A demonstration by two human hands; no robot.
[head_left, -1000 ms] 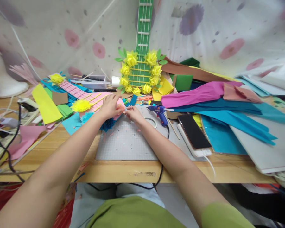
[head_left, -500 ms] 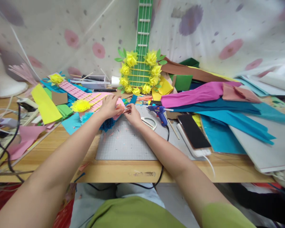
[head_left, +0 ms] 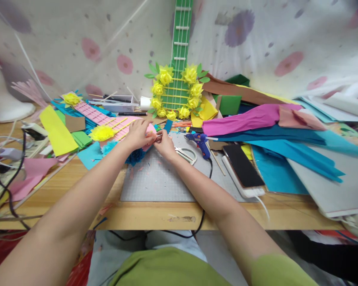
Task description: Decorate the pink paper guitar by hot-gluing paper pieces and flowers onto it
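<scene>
A pink paper guitar point(head_left: 92, 115) with yellow and blue paper flowers lies slantwise on the table, its body reaching under my hands. My left hand point(head_left: 139, 135) rests over the lower body, fingers bent around a coral paper flower point(head_left: 150, 135) that they partly hide. Close against it, my right hand point(head_left: 164, 143) has its fingers pinched at the flower's right side; what sits between the fingertips is too small to make out. A dark blue paper flower point(head_left: 135, 157) shows below my left hand. Scissors point(head_left: 188, 155) lie just right of my right hand.
A blue glue gun point(head_left: 200, 141) with a black cord lies on the grey cutting mat point(head_left: 158, 186). Right of it, a phone point(head_left: 243, 165) rests on a white power bank. Behind stands a green paper guitar point(head_left: 179, 51). Crepe paper point(head_left: 241, 119) is heaped at the right.
My right hand has shifted slightly left and closer to my left hand at the coral flower. My left hand stays almost in place.
</scene>
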